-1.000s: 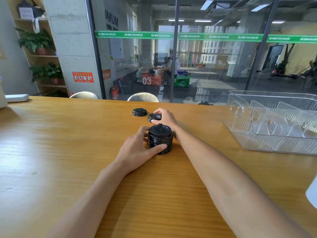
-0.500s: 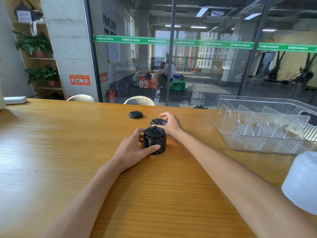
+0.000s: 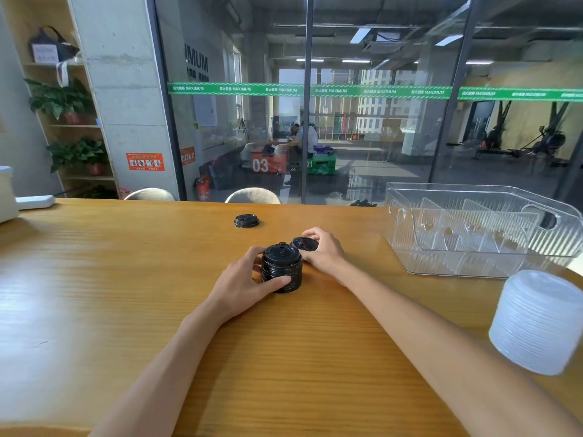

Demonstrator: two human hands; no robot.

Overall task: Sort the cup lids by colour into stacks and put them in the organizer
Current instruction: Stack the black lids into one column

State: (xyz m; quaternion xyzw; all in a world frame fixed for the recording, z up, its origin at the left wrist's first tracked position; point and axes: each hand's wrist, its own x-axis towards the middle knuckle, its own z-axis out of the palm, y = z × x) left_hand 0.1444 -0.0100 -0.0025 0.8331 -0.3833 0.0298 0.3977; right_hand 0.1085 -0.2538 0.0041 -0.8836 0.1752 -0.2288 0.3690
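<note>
A stack of black cup lids stands in the middle of the wooden table. My left hand grips the stack from its left side, thumb on the front. Just behind and to the right, my right hand pinches a single black lid, lifted slightly and tilted beside the stack's top. Another loose black lid lies farther back on the table. A stack of white lids stands at the right edge. The clear plastic organizer with dividers sits at the back right.
A glass wall runs along the far side of the table, with two chair backs against it. A white object lies at the far left corner.
My right hand has drawn the single black lid from behind the stack toward its top. The camera has tilted, bringing the white stack into view. The left hand keeps hold of the black stack.
</note>
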